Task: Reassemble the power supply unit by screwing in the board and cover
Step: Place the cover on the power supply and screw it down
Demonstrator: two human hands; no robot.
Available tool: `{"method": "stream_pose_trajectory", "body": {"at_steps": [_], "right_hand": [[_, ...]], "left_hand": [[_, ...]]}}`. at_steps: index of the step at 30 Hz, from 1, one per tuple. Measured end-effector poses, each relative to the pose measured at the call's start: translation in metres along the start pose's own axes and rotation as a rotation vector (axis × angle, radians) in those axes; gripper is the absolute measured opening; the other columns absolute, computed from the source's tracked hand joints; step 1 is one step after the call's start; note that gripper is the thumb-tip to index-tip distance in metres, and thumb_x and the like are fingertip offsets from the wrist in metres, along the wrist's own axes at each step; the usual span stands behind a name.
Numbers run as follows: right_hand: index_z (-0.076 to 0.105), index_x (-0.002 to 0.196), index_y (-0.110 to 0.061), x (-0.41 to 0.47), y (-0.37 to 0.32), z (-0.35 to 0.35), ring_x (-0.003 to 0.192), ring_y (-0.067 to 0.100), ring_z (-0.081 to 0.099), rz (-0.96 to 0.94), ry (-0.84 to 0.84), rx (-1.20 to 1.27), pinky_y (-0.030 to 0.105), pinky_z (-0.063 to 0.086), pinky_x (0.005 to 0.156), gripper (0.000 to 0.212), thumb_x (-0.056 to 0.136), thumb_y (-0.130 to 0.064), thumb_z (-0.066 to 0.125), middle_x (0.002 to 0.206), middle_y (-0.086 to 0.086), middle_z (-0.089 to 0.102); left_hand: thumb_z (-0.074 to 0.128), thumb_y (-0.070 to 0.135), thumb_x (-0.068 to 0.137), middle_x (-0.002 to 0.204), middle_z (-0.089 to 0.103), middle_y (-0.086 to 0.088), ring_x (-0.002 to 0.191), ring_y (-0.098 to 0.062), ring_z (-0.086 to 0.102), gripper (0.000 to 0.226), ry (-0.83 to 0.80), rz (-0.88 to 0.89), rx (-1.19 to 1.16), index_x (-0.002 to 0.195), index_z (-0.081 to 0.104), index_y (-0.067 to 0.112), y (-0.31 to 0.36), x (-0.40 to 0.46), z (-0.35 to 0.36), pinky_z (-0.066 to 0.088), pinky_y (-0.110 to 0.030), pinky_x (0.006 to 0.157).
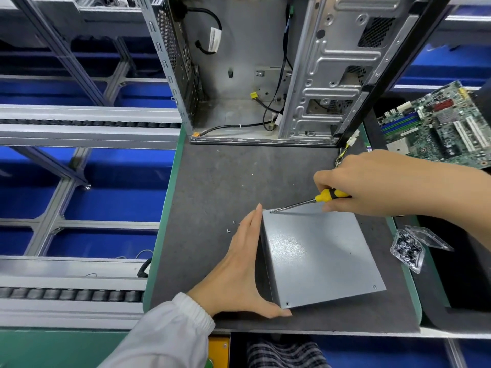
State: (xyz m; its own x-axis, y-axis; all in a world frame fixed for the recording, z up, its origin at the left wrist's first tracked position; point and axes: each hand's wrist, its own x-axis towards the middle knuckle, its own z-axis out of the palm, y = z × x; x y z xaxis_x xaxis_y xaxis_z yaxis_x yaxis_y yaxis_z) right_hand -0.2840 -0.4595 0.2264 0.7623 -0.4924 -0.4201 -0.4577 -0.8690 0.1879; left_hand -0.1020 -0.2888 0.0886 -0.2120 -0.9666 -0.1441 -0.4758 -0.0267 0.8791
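Observation:
The grey metal power supply unit (318,256) lies on the dark mat (212,187) with its plain cover facing up. My left hand (239,269) presses flat against its left side, thumb along the near corner. My right hand (372,181) grips a yellow and black screwdriver (328,195). The screwdriver's shaft slants down to the left, and its tip sits at the cover's far left corner (271,211). Screw holes show at the near left corner (287,303) and the near right corner (375,287). A few loose screws (230,226) lie on the mat left of the unit.
An open computer case (265,75) with loose cables stands at the back of the mat. A green motherboard (438,123) lies at the right. A clear plastic box of screws (407,251) sits right of the unit. Roller conveyor rails (79,123) run along the left.

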Motion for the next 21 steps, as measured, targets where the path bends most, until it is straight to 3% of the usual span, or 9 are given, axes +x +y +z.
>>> {"method": "stream_pose_trajectory", "body": {"at_steps": [7,14,19,21], "right_hand": [[0.039,0.089,-0.028,0.008,-0.005,-0.015,0.055,0.011,0.035,-0.008,-0.052,-0.115,0.025,0.022,0.044,0.026,0.093,-0.053,0.043,0.066,-0.011,0.035],[0.043,0.086,-0.023,0.019,-0.017,-0.042,0.066,0.021,0.042,-0.051,-0.080,-0.190,0.027,0.033,0.053,0.026,0.093,-0.047,0.048,0.069,-0.007,0.035],[0.028,0.068,-0.023,0.030,-0.028,-0.066,0.069,0.023,0.038,-0.154,-0.029,-0.337,0.029,0.031,0.055,0.042,0.092,-0.048,0.051,0.094,-0.002,0.054],[0.040,0.075,-0.024,0.035,-0.030,-0.071,0.069,0.025,0.043,-0.205,-0.027,-0.358,0.030,0.034,0.057,0.033,0.094,-0.050,0.046,0.080,-0.003,0.052]], "left_hand": [[0.092,0.058,0.048,0.157,-0.015,0.027,0.148,0.000,-0.006,0.153,-0.008,0.019,0.040,0.147,-0.024,0.047,0.000,-0.001,-0.001,0.014,-0.038,0.118],[0.091,0.061,0.046,0.154,-0.002,0.024,0.147,-0.007,0.010,0.148,-0.014,0.047,0.089,0.151,-0.012,0.044,0.004,0.002,-0.006,0.032,-0.046,0.116],[0.090,0.063,0.047,0.154,-0.002,0.024,0.146,-0.006,0.010,0.148,-0.006,0.066,0.120,0.152,-0.012,0.041,0.004,0.002,-0.006,0.026,-0.038,0.117],[0.089,0.064,0.047,0.154,-0.004,0.025,0.146,-0.003,0.007,0.148,-0.003,0.064,0.120,0.151,-0.014,0.043,0.003,0.002,-0.005,0.023,-0.035,0.116]]}}
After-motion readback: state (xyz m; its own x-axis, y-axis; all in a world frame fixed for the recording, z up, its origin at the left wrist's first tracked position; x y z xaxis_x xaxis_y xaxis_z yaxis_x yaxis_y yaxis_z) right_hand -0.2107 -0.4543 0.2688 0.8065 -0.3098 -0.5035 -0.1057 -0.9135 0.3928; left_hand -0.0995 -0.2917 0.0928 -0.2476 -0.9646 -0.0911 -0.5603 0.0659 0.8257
